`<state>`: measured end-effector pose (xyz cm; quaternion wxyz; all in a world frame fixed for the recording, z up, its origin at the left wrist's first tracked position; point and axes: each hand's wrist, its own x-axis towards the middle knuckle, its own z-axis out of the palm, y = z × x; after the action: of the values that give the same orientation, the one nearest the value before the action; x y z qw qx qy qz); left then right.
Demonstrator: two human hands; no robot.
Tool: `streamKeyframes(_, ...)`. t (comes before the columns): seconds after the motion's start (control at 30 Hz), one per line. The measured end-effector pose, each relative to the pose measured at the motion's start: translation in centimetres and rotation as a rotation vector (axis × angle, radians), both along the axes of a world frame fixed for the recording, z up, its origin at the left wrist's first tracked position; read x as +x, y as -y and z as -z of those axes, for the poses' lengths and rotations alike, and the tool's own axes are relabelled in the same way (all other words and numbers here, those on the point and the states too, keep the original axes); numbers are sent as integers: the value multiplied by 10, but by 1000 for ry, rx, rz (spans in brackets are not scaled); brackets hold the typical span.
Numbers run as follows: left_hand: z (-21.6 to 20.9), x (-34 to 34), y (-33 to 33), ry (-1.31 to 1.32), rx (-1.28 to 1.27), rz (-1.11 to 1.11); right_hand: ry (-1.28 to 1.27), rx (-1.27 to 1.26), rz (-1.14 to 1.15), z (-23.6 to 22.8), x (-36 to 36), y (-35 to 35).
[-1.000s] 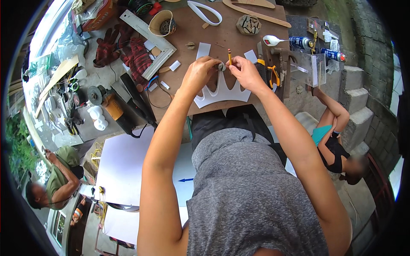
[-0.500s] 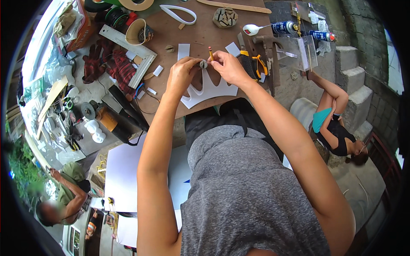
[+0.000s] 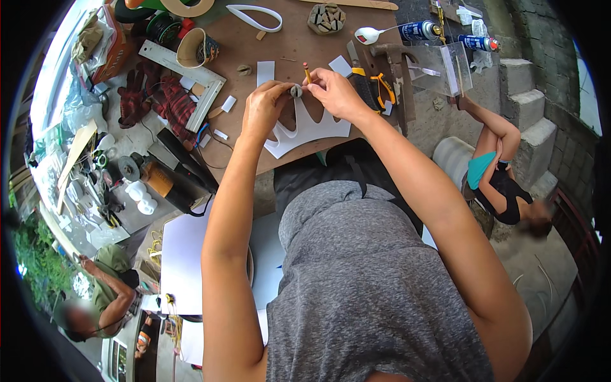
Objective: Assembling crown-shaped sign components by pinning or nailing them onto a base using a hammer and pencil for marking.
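Over the brown tabletop, my left hand [image 3: 265,107] is closed, its fingertips pinching a small grey roundish piece [image 3: 296,91]. My right hand [image 3: 335,95] grips a short yellow pencil [image 3: 307,73], its eraser end pointing up. The fingertips of both hands come close together at the grey piece. Whether the pencil's tip touches it is hidden by my fingers. Beneath my hands lies a white cut-out sheet [image 3: 312,135] with tall pointed prongs, near the table's front edge. A similar grey-brown lump [image 3: 244,69] rests beyond my left hand.
A metal square [image 3: 184,70], a paper cup [image 3: 196,49] and dark red gloves [image 3: 173,102] lie left. At right are a yellow-black cutter [image 3: 361,86], pliers [image 3: 384,92] and a hammer [image 3: 391,54]. A bundle of grey pieces [image 3: 326,18] sits far back. Two people sit nearby.
The view has shifted slightly, so the table things sit a little further left and up. The grey piece appears turned between my fingers, showing a rounder face. Both hands keep their holds.
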<state>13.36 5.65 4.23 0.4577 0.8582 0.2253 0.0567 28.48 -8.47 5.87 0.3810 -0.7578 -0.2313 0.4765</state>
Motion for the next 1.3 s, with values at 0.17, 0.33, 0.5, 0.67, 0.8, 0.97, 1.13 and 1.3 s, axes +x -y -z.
streamKeyframes(0.17,1,-1,1,8,-6,-15,-7,-23,-6,-5,1,-2)
streamKeyframes(0.33,1,-2,0,21,-72,-57,-23,-28,-5,-4,3,0)
streamKeyframes(0.5,-3,-5,-2,62,-100,-107,-25,27,33,5,9,9)
streamKeyframes(0.67,-9,-9,-5,-5,-227,-260,-54,45,76,0,20,18)
streamKeyframes(0.8,-21,-2,-3,-23,-340,-289,-68,93,123,-10,21,19)
streamKeyframes(0.97,-25,2,-6,-210,-462,-208,-18,308,126,-24,15,20)
streamKeyframes(1.13,-21,5,-7,-239,-481,-186,-26,250,27,-32,13,19)
streamKeyframes(1.3,-16,4,-7,-238,-502,-164,8,235,-44,-32,8,15)
